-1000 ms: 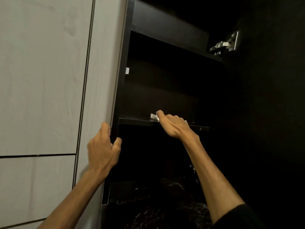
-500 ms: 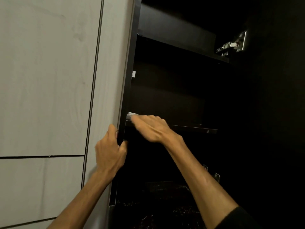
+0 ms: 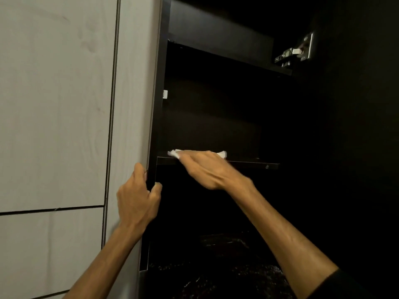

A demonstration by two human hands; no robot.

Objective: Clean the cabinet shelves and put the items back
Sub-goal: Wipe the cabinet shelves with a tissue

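A dark open cabinet fills the middle and right of the head view. Its middle shelf (image 3: 254, 164) runs across at hand height and looks bare apart from the cloth. My right hand (image 3: 207, 169) lies over a white cloth (image 3: 175, 153) on that shelf, near its left end, pressing it down; bits of cloth show at both sides of the fingers. My left hand (image 3: 138, 197) grips the cabinet's left front edge (image 3: 153, 134), thumb inside and fingers on the outer face. The upper shelf (image 3: 226, 55) is dark and nothing shows on it.
A pale wood-grain panel (image 3: 56, 104) covers the left half. A metal door hinge (image 3: 295, 51) sits at the upper right inside the cabinet. Below the shelf a dark speckled surface (image 3: 226, 275) glints faintly. The open door side at right is black.
My right hand slid the cloth left along the middle shelf toward the cabinet's left wall, then back slightly right. The left hand has kept its grip on the edge.
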